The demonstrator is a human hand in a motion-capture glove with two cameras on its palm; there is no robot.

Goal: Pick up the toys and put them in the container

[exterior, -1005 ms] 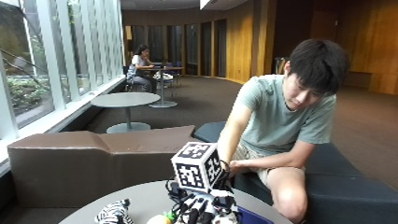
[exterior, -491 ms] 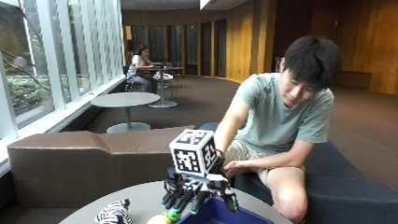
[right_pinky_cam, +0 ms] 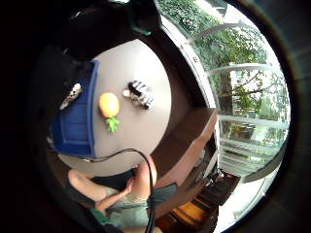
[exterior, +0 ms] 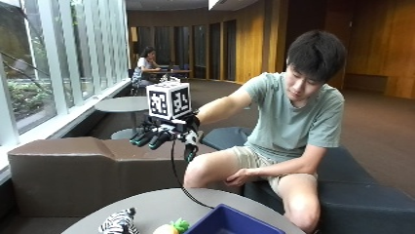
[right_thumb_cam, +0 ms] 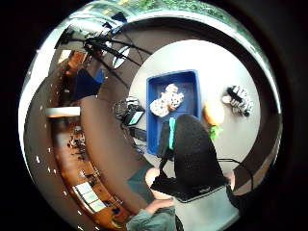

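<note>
A round, pale surface (right_thumb_cam: 219, 67) is seen from above, well below the palm. A blue container (right_thumb_cam: 185, 84) is set on it, and a spotted white soft toy (right_thumb_cam: 166, 100) is lain inside. Just beside the container's rim an orange toy with green leaves (right_thumb_cam: 213, 115) is seen on the surface, and a little beyond it a black-and-white striped toy (right_thumb_cam: 239, 99). Part of the container is covered by a black gloved finger (right_thumb_cam: 195, 154) close to the lens.
</note>
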